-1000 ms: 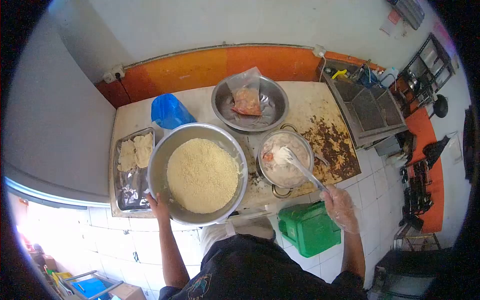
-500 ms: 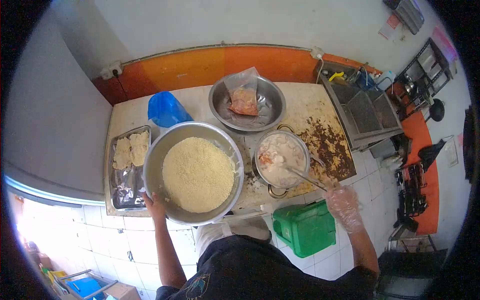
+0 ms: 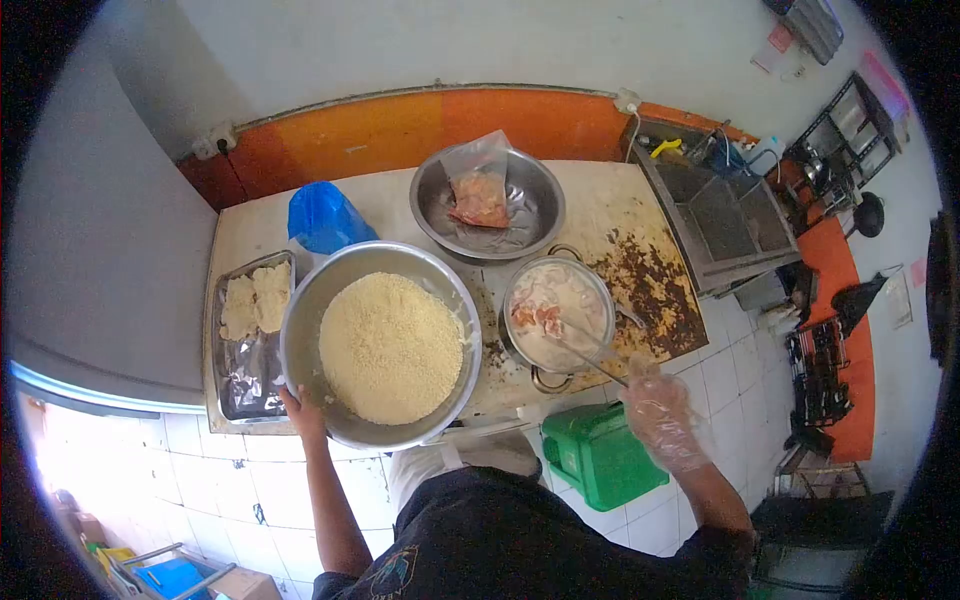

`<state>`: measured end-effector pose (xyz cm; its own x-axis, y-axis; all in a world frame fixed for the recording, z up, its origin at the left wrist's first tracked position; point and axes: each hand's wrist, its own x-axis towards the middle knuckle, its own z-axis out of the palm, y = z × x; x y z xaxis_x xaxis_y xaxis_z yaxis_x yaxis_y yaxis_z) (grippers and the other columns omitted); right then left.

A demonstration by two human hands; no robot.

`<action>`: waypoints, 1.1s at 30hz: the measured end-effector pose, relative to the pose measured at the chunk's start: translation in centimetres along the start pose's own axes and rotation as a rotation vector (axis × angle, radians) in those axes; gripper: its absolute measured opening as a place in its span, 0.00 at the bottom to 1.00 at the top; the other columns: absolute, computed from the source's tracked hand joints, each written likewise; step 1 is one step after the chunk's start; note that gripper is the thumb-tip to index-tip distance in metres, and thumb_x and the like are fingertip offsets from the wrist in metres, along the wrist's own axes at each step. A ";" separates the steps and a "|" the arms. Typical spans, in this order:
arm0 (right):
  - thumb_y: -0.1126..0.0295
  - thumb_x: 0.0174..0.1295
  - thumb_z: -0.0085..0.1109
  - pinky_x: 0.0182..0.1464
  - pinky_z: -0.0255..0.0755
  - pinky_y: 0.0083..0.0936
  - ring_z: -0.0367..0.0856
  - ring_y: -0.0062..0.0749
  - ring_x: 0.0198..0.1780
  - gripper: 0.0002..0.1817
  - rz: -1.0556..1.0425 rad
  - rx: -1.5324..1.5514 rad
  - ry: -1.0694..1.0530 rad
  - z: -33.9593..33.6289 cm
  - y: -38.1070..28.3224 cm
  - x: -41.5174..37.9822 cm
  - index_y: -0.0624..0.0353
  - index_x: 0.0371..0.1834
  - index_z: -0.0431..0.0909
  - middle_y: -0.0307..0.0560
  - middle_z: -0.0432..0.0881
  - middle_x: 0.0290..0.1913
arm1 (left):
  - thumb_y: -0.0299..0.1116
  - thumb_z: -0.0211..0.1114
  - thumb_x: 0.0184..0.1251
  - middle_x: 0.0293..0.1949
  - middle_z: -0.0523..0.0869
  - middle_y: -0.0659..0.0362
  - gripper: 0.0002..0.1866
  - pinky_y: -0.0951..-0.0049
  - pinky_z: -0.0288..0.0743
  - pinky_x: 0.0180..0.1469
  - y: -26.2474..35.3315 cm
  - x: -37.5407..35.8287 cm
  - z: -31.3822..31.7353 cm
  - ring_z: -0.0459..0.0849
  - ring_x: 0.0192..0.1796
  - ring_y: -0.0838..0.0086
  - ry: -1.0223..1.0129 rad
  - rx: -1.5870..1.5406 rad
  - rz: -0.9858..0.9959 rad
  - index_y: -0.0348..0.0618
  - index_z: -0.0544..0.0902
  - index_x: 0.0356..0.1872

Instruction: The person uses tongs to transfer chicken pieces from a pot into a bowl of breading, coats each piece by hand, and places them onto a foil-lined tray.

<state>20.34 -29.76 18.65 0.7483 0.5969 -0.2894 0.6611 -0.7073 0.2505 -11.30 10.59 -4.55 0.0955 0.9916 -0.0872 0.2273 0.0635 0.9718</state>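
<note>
My left hand (image 3: 307, 412), bare, grips the near left rim of a large metal bowl (image 3: 465, 385) heaped with pale crumbs (image 3: 390, 345). My right hand (image 3: 657, 408), in a clear plastic glove, is closed around the end of metal tongs (image 3: 600, 368). The tongs slant down to the left into a two-handled pot (image 3: 507, 335) of creamy, pale liquid with pieces of raw meat (image 3: 535, 318) in it; their tips are partly hidden there. Left of the large bowl, a metal tray (image 3: 222, 375) bears crumb-coated pieces (image 3: 268, 298) at its far end.
Behind the pot stands a metal basin (image 3: 545, 195) with a clear bag of meat (image 3: 480, 195). A blue plastic bag (image 3: 325, 218) lies behind the large bowl. A metal sink unit (image 3: 725, 225) adjoins the worn table's right end. A green bin (image 3: 600, 460) stands below the front edge.
My right hand has shifted left and slightly downward with the tongs. Their arms look more spread in the pot, and more meat shows at the surface. My left hand stays on the bowl.
</note>
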 end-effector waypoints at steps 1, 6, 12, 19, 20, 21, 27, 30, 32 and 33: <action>0.60 0.65 0.52 0.47 0.69 0.48 0.78 0.51 0.46 0.28 -0.071 0.108 0.152 2.6 0.3 -0.1 0.64 0.64 0.65 0.58 0.79 0.44 | 0.30 0.51 0.73 0.50 0.75 0.53 0.15 0.70 0.65 0.57 0.1 0.1 -0.2 0.72 0.51 0.68 -0.006 0.049 -0.034 0.38 0.66 0.58; 0.63 0.64 0.52 0.42 0.69 0.48 0.78 0.48 0.40 0.17 -0.226 -0.403 0.470 3.2 -1.3 1.1 0.61 0.51 0.77 0.54 0.80 0.37 | 0.31 0.52 0.73 0.49 0.75 0.51 0.15 0.70 0.65 0.57 -2.8 1.1 -0.7 0.72 0.51 0.67 -0.025 -0.041 0.005 0.37 0.67 0.56; 0.68 0.56 0.55 0.29 0.68 0.46 0.76 0.49 0.28 0.05 -0.181 0.408 0.480 2.2 -0.1 1.2 0.58 0.29 0.77 0.51 0.74 0.21 | 0.31 0.53 0.74 0.49 0.76 0.51 0.16 0.68 0.65 0.56 -3.8 1.3 -1.0 0.73 0.50 0.67 -0.020 -0.037 0.073 0.37 0.67 0.57; 0.72 0.54 0.55 0.34 0.68 0.43 0.76 0.47 0.33 0.08 -0.289 -0.095 0.622 3.0 -2.4 1.8 0.58 0.37 0.75 0.50 0.76 0.31 | 0.32 0.51 0.75 0.51 0.76 0.50 0.17 0.66 0.66 0.57 -3.3 0.7 -0.8 0.74 0.52 0.65 -0.003 -0.030 0.079 0.37 0.66 0.59; 0.72 0.55 0.54 0.37 0.69 0.41 0.76 0.45 0.36 0.09 -0.270 -0.085 0.611 2.7 -2.5 1.9 0.59 0.39 0.73 0.50 0.75 0.34 | 0.32 0.51 0.75 0.51 0.76 0.50 0.17 0.66 0.66 0.57 -4.4 1.2 -0.8 0.74 0.52 0.65 0.004 -0.028 0.083 0.37 0.66 0.59; 0.72 0.55 0.54 0.37 0.69 0.41 0.76 0.45 0.36 0.09 -0.276 -0.082 0.615 2.0 -2.6 2.2 0.59 0.39 0.73 0.50 0.75 0.34 | 0.32 0.51 0.75 0.52 0.76 0.50 0.17 0.67 0.67 0.57 -4.5 1.4 -0.7 0.74 0.52 0.65 0.031 -0.038 0.068 0.37 0.66 0.59; 0.68 0.62 0.54 0.38 0.72 0.37 0.78 0.44 0.36 0.07 -0.221 -0.101 0.620 6.9 -0.8 4.3 0.59 0.33 0.76 0.52 0.77 0.28 | 0.32 0.51 0.74 0.52 0.76 0.50 0.18 0.69 0.66 0.58 -1.9 0.4 -0.3 0.74 0.53 0.65 0.020 0.105 0.043 0.38 0.65 0.60; 0.68 0.63 0.52 0.37 0.71 0.39 0.77 0.42 0.33 0.08 -0.090 0.224 0.434 6.3 -0.7 5.1 0.61 0.35 0.76 0.52 0.75 0.27 | 0.33 0.51 0.74 0.51 0.76 0.50 0.18 0.69 0.65 0.58 -3.9 1.5 -1.0 0.74 0.53 0.65 -0.024 -0.025 0.048 0.37 0.65 0.60; 0.68 0.64 0.52 0.37 0.71 0.41 0.77 0.41 0.31 0.08 0.002 0.421 0.315 5.5 -0.9 5.3 0.62 0.36 0.76 0.52 0.74 0.26 | 0.32 0.52 0.74 0.51 0.76 0.51 0.18 0.69 0.64 0.58 -6.0 2.2 -1.5 0.73 0.53 0.67 -0.074 0.058 0.156 0.38 0.64 0.60; 0.68 0.64 0.52 0.37 0.71 0.41 0.77 0.41 0.31 0.08 0.013 0.414 0.318 5.4 -1.3 4.7 0.62 0.36 0.76 0.52 0.74 0.26 | 0.32 0.52 0.74 0.51 0.76 0.51 0.18 0.69 0.64 0.58 -5.1 2.3 -1.3 0.73 0.53 0.67 -0.084 0.049 0.156 0.38 0.64 0.60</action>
<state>22.76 -28.09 11.99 0.7789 0.6268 0.0223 0.6222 -0.7678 -0.1529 -13.52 12.68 -9.39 0.2135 0.9760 0.0434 0.2505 -0.0976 0.9632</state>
